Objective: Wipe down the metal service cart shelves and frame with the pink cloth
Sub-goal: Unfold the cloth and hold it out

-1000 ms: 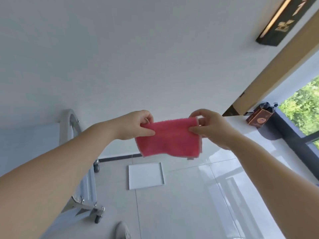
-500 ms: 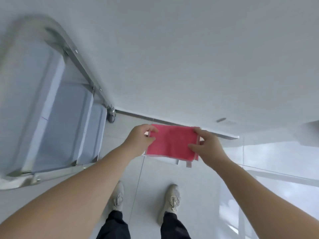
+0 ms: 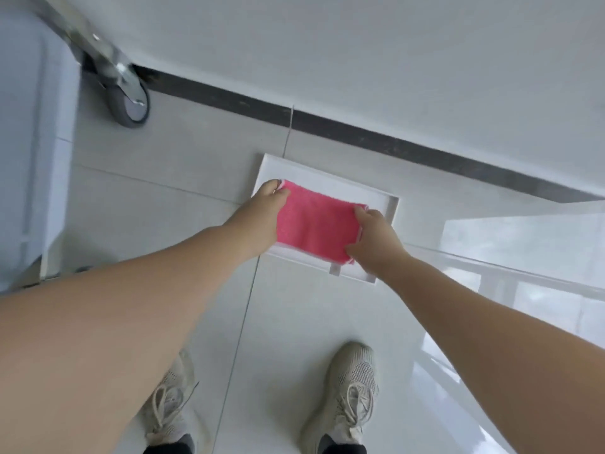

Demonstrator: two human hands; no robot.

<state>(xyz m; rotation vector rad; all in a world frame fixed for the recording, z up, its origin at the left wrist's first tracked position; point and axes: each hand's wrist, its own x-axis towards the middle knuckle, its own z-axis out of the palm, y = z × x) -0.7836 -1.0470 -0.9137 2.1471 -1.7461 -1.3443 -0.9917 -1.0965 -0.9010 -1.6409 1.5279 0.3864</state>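
Your left hand [image 3: 262,213] and right hand [image 3: 376,239] each pinch an end of the folded pink cloth [image 3: 316,226], stretched between them over a white tray [image 3: 391,208]; the cart's caster [image 3: 129,103] is far beyond your left hand.

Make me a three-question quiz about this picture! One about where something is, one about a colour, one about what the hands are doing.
1. Where is the cart wheel?
A. upper left
B. lower right
C. centre

2. What colour is the cloth?
A. blue
B. pink
C. green

3. How is the cloth held?
A. by no hand
B. by one hand
C. by both hands

Answers: 1 A, it sits by the dark wall strip. 2 B, it is bright pink. 3 C, the left hand and right hand grip opposite ends above the white tray.
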